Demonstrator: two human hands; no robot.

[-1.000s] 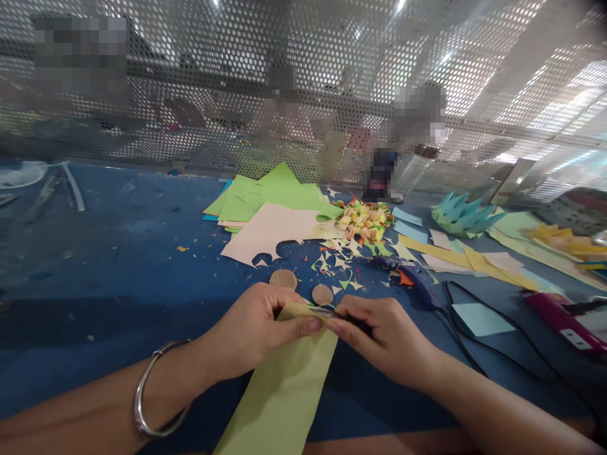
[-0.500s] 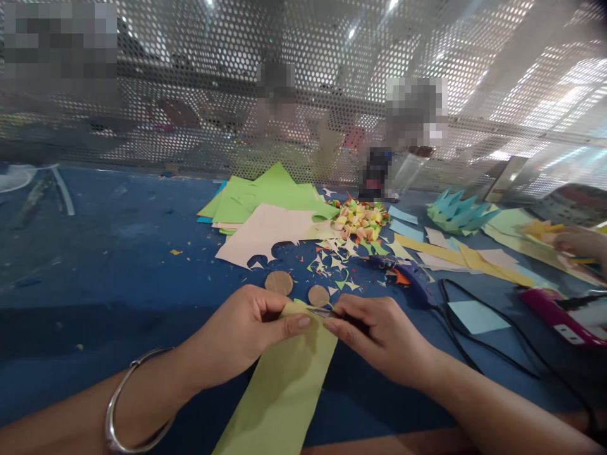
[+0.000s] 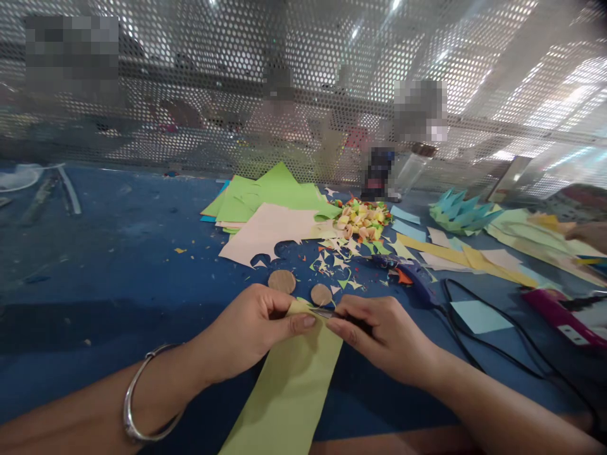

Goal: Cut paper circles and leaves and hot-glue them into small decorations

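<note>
"What has moved?"

"Another person [image 3: 590,236] has reached in at the far right, beside the yellow pieces [image 3: 547,221], since a second ago. The wearer's hands keep nearly the same pose."

"How do they stand?"

"The left hand [image 3: 258,328] pinches the strip [image 3: 289,385] near its upper end, thumb over fingers. The right hand [image 3: 386,335] is closed around a blade [image 3: 324,313], its tip at that same end. Whether it has cut in is too small to tell."

"And the strip?"

"Front and centre over the blue table [image 3: 133,265], running down past the bottom of view. Two discs, a larger [image 3: 281,281] and a smaller [image 3: 321,294], lie just beyond the hands."

"Any writing?"

"The dark object [image 3: 378,172] by the mesh [image 3: 213,95] is pixelated, so a label there can't be read. Marks on the socket block [image 3: 559,313], right, are too small."

"Nearby?"

"A glue gun [image 3: 420,283], right of the scraps [image 3: 337,260]."
</note>
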